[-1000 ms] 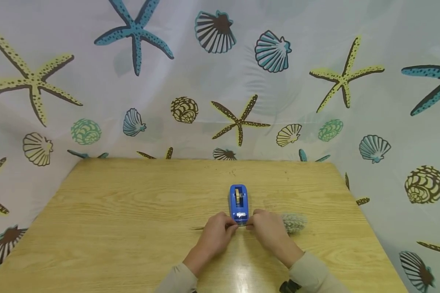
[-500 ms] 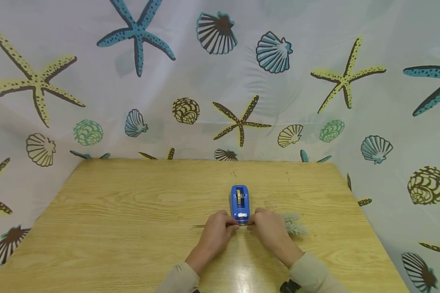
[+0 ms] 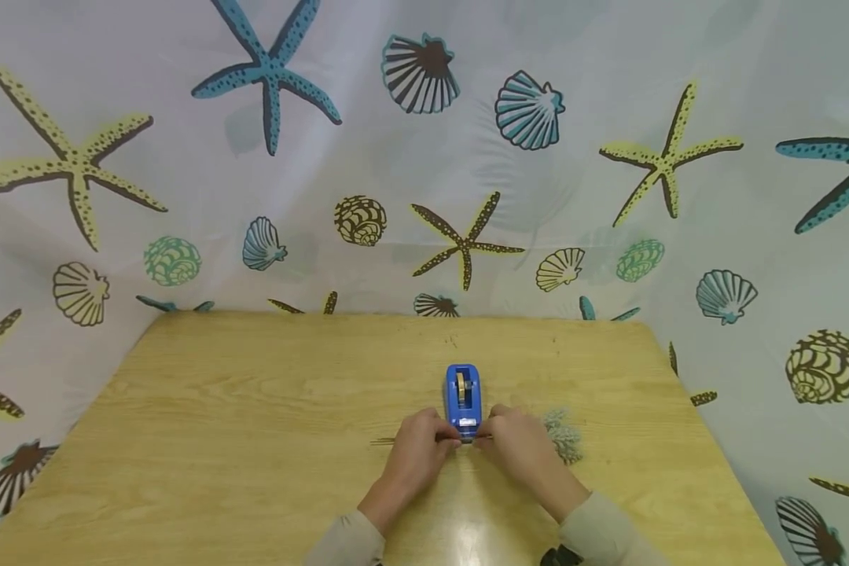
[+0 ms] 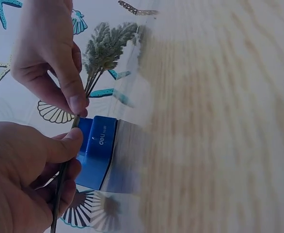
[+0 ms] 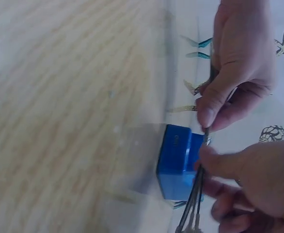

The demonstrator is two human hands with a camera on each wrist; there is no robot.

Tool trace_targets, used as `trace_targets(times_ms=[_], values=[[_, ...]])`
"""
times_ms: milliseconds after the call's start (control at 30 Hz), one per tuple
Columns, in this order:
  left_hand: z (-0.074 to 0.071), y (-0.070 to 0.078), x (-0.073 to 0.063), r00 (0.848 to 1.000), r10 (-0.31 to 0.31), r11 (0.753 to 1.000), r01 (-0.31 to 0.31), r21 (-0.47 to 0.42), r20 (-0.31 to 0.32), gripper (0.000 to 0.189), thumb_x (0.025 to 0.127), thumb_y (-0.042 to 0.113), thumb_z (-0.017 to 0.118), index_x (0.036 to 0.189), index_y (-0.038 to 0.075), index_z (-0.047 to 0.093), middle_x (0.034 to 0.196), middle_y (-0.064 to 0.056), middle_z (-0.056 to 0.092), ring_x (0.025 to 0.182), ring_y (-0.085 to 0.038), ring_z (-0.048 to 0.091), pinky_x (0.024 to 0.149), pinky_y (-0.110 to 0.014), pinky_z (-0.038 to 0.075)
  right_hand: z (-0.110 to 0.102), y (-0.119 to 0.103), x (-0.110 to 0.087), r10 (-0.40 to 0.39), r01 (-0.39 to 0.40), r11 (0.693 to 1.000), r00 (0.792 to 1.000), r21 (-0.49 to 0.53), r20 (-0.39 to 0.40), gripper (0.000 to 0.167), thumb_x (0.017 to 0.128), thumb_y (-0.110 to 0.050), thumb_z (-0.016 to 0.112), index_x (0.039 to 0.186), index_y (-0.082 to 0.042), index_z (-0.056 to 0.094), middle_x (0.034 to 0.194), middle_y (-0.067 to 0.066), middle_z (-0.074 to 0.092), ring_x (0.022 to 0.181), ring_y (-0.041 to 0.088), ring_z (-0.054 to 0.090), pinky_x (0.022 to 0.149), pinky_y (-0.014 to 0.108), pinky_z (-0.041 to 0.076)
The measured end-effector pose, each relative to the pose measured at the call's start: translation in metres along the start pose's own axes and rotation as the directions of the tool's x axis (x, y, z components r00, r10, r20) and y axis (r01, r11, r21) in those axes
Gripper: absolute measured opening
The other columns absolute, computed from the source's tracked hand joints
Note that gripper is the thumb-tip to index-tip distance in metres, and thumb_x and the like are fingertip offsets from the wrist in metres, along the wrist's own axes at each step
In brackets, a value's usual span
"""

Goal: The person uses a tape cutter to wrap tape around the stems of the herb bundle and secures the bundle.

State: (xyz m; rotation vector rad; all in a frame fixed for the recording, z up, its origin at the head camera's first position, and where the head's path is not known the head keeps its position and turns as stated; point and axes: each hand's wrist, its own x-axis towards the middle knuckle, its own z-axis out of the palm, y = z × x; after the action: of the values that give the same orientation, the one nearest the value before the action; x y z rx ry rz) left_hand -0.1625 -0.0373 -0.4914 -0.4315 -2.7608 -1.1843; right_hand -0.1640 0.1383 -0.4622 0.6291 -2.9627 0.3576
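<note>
Plumed stems at new angle, tape dispenser beyond hands

"What sort of place is this?"
"A screened-off work corner, I'd say. A pale, loosely hung sheet printed with blue and yellow starfish and seashells rises behind the broad, yellowish wood-grain desk and along both its sides."
"Office or home, then?"
"I can't tell. The blue plastic tape dispenser marked 'deli' suits an office; the seaside print would suit a home."
"Indoors, though?"
"It seems so: a lamp-like white glare shines on the desk's near part."
</note>
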Motion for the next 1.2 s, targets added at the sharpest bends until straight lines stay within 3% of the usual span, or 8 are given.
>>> trace_targets(times_ms=[100, 200, 433, 567, 867, 1200], values=[[0.0, -0.001, -0.001, 1.0, 0.013, 1.0, -0.013, 0.007, -0.007, 0.002, 0.082, 0.008, 0.079, 0.084, 0.008, 0.08, 0.076, 0.004, 0.059, 0.069, -0.005, 0.049, 0.062, -0.019, 0.043, -0.001, -0.001, -0.002, -0.016, 0.018, 0.999, 0.999, -0.046, 0.051, 0.01, 0.089, -0.023, 0.075, 0.091, -0.014, 0.08, 0.078, -0.001, 0.062, 0.063, 0.012, 0.056, 0.054, 0.026, 0.048], [-0.001, 0.0, 0.0, 1.0, 0.032, 0.999, -0.032, -0.003, -0.001, 0.003, 0.082, 0.008, 0.08, 0.084, 0.006, 0.079, 0.076, 0.002, 0.059, 0.069, -0.006, 0.05, 0.063, -0.02, 0.044, -0.001, 0.001, -0.002, -0.024, 0.027, 0.996, 0.999, -0.082, 0.047, 0.009, 0.088, -0.022, 0.076, 0.091, -0.014, 0.08, 0.075, 0.0, 0.061, 0.062, 0.013, 0.056, 0.052, 0.027, 0.047], [-0.008, 0.003, 0.004, 0.992, 0.008, 1.0, -0.005, -0.026, 0.128, 0.014, 0.094, 0.009, 0.068, 0.086, 0.003, 0.078, 0.079, -0.004, 0.069, 0.068, -0.007, 0.052, 0.061, -0.022, 0.046, 0.001, 0.004, -0.002, -0.002, 0.002, 0.999, 1.0, -0.041, -0.005, 0.006, 0.084, -0.021, 0.079, 0.087, -0.017, 0.082, 0.072, -0.003, 0.061, 0.061, 0.01, 0.053, 0.053, 0.027, 0.046], [-0.009, 0.004, 0.005, 0.986, -0.023, 1.0, 0.026, -0.016, 0.162, 0.016, 0.095, 0.008, 0.065, 0.086, 0.002, 0.077, 0.081, -0.007, 0.073, 0.066, -0.008, 0.054, 0.062, -0.024, 0.048, 0.003, 0.004, -0.002, 0.005, -0.005, 1.0, 1.0, -0.019, -0.026, 0.005, 0.083, -0.021, 0.08, 0.086, -0.017, 0.082, 0.07, -0.005, 0.059, 0.059, 0.007, 0.05, 0.052, 0.025, 0.043], [-0.007, 0.003, 0.005, 0.99, -0.073, 0.997, 0.077, -0.025, 0.124, 0.01, 0.092, 0.007, 0.069, 0.086, 0.005, 0.076, 0.083, -0.003, 0.071, 0.073, -0.01, 0.058, 0.067, -0.026, 0.051, 0.004, 0.0, -0.001, 0.039, -0.038, 0.999, 0.996, 0.005, -0.075, 0.006, 0.08, -0.023, 0.082, 0.083, -0.018, 0.081, 0.066, -0.008, 0.054, 0.056, 0.005, 0.044, 0.05, 0.022, 0.039], [-0.004, -0.001, 0.009, 0.996, -0.05, 0.997, 0.055, -0.058, 0.075, 0.007, 0.087, 0.003, 0.073, 0.081, 0.007, 0.074, 0.08, -0.001, 0.069, 0.074, -0.01, 0.057, 0.068, -0.025, 0.05, 0.006, 0.002, 0.003, 0.068, -0.067, 0.997, 0.995, 0.024, -0.068, 0.01, 0.077, -0.022, 0.084, 0.076, -0.016, 0.076, 0.067, -0.009, 0.053, 0.058, 0.005, 0.049, 0.053, 0.023, 0.044]])
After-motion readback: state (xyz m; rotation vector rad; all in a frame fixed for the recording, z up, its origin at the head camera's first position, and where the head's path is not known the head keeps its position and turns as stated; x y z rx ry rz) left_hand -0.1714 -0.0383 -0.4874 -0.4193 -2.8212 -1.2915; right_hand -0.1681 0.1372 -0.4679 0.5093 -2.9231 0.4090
